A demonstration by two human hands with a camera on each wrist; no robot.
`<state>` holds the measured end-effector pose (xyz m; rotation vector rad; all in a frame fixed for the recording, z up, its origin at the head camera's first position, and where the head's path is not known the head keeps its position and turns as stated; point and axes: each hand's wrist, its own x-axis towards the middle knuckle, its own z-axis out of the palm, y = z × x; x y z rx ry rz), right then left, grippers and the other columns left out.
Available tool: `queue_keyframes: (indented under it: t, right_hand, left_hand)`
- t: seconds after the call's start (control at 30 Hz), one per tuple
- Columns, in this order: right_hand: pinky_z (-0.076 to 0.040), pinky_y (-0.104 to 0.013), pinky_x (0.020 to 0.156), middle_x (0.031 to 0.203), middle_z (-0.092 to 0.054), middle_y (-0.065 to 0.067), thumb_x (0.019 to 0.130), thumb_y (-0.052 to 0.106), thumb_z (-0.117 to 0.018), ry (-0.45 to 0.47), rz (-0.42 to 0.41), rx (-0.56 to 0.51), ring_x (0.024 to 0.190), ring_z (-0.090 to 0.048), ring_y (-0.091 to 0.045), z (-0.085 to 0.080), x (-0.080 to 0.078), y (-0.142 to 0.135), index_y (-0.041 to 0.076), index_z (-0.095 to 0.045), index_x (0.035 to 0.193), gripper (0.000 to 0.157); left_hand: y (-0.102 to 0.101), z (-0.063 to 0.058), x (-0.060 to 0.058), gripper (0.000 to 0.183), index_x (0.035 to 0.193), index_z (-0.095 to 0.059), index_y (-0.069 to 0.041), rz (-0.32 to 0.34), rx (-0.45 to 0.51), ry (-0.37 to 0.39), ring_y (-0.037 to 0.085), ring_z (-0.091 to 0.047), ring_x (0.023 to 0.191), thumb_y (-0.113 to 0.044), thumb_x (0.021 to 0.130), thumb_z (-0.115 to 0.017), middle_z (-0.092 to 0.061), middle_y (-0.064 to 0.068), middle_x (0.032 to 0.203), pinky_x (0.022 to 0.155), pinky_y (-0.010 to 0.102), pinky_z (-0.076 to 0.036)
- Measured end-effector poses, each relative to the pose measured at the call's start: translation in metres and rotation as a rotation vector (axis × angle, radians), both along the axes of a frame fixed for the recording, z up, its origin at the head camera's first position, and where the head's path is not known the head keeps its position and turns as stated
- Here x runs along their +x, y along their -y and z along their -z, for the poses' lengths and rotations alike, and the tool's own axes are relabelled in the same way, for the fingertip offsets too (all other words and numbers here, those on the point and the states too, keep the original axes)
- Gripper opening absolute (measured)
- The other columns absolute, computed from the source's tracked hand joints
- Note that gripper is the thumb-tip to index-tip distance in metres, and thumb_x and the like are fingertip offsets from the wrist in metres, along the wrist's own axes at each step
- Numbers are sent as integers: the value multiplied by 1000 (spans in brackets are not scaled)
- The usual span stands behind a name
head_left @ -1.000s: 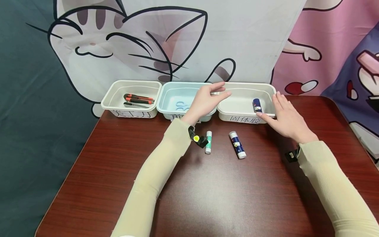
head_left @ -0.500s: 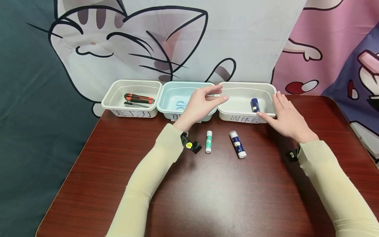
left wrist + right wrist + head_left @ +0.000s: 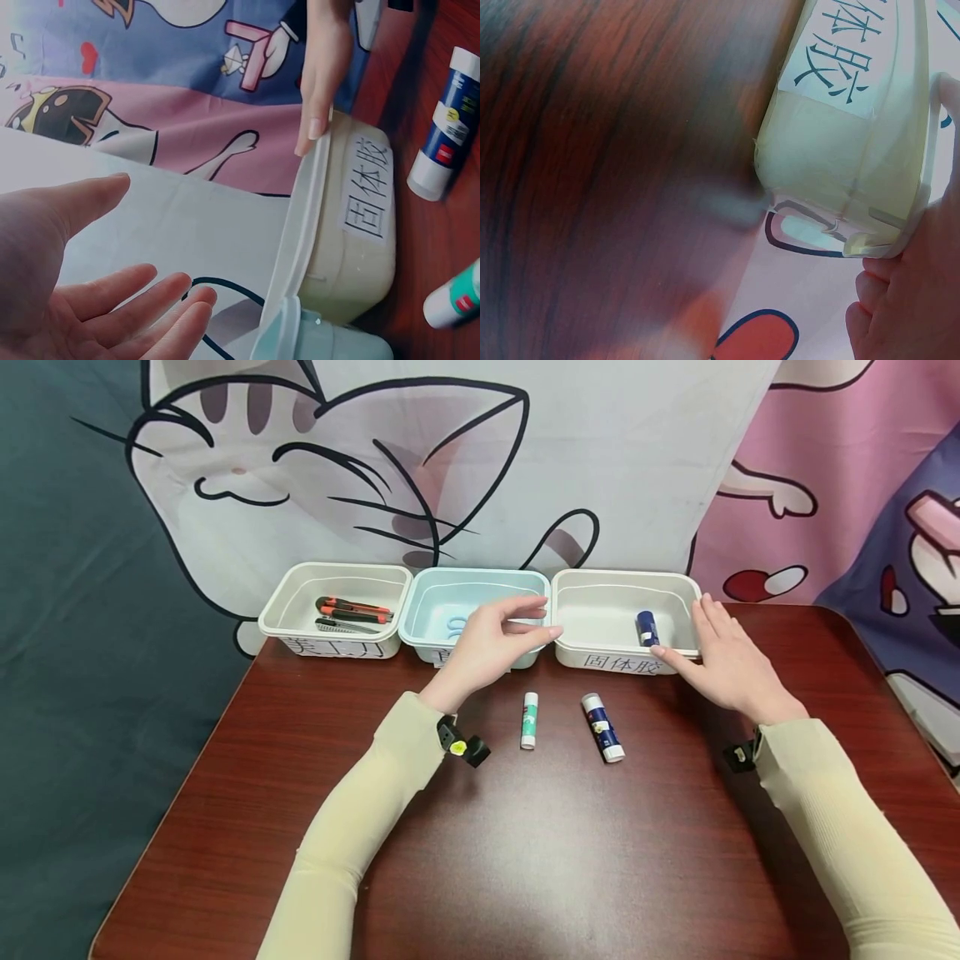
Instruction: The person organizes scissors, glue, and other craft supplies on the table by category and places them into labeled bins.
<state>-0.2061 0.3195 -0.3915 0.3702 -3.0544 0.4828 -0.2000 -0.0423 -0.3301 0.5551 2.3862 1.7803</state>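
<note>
My left hand hovers over the light blue bin, thumb and fingers spread apart with nothing between them. In the left wrist view its fingers are loosely extended. My right hand rests at the right end of the right-hand white bin, fingers straight along the end rim and thumb at the front rim. Inside that bin lies a dark blue glue stick. Before the bins, a green-and-white glue stick and a larger blue-and-white glue stick lie on the table. Blue-handled scissors, partly hidden by my left hand, lie in the blue bin.
A left-hand white bin holds several utility knives. The three bins stand in a row, with handwritten labels on their fronts, along the back of the brown table. A cartoon-print cloth hangs behind them.
My left hand has drawn back leftward from the right-hand white bin to above the blue one. The glue stick in the bin has shifted slightly left. My right hand has stayed put.
</note>
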Motion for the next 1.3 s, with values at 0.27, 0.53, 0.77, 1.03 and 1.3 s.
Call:
queue_keyframes:
  t: [0.27, 0.53, 0.77, 1.03, 1.3]
  right_hand:
    - [1, -46, 122, 166, 5, -23, 100, 63, -47, -10, -4, 4, 153, 6, -32, 0, 0, 0, -7, -6, 159, 100]
    - [-1, -49, 121, 166, 6, -22, 100, 64, -46, 4, 3, 5, 153, 6, -32, 2, 1, 0, -6, -5, 159, 101]
    - [-2, -50, 121, 166, 5, -22, 100, 64, -46, 1, 5, 8, 153, 6, -33, 2, -1, 0, -5, -4, 159, 101]
    - [-2, -50, 121, 166, 5, -22, 100, 63, -46, 2, -1, 5, 153, 6, -33, 0, 0, 1, -5, -3, 159, 100]
    - [1, -47, 121, 166, 6, -23, 100, 63, -46, 5, -6, 3, 153, 7, -32, -2, 2, 2, -6, -3, 159, 101]
  left_hand:
    - [10, 9, 8, 54, 138, -64, -14, -4, -86, -3, 11, -68, 107, -33, 90, -80, -65, 3, 133, 87, 26, -55]
    - [14, 29, 18, 57, 140, -62, -11, 24, -118, 23, 19, -67, 112, -35, 90, -79, -64, 4, 134, 90, 27, -54]
    - [18, 45, 26, 56, 138, -63, -8, 24, -202, 51, 18, -68, 109, -32, 90, -79, -67, 4, 129, 90, 25, -53]
    - [21, 64, 31, 59, 137, -62, -5, 49, -279, 72, 24, -68, 107, -34, 89, -80, -67, 12, 127, 89, 29, -53]
    - [15, 79, 32, 59, 135, -63, -4, 28, -361, 72, 16, -70, 94, -27, 85, -85, -70, 8, 119, 80, 26, -55]
